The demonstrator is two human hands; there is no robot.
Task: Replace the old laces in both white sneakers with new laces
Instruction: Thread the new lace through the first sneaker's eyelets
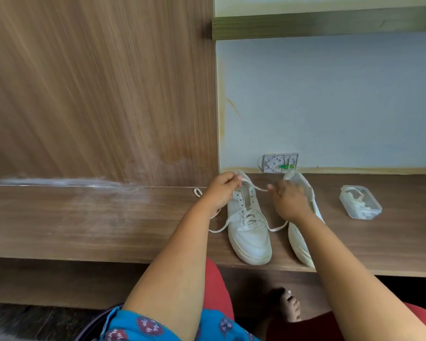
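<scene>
**Lace stretched between two hands over the left sneaker**

Nearest the camera, a bare foot rests on the floor beneath the table edge, between red trouser legs and a blue patterned garment. Both forearms reach forward over the wooden table.

Two white sneakers stand side by side on the table, toes toward the person. The left sneaker is in full view; its lower eyelets are laced and the upper ones show open. The right sneaker is partly hidden behind the right forearm.

The left hand has its fingers curled and pinches the white lace near the heel of the left sneaker. The right hand hovers over the right sneaker and pinches the same lace at its fingertips; the lace runs taut between the two hands, which stay apart. More loose lace trails on the table on either side of the left sneaker, with a small loop just left of the left hand.

To the right, well apart from the shoes, sits a clear plastic container holding white contents, too blurred to identify.

Behind the sneakers, an open wall socket box sits low on the pale wall. A wooden panel fills the left side.
</scene>
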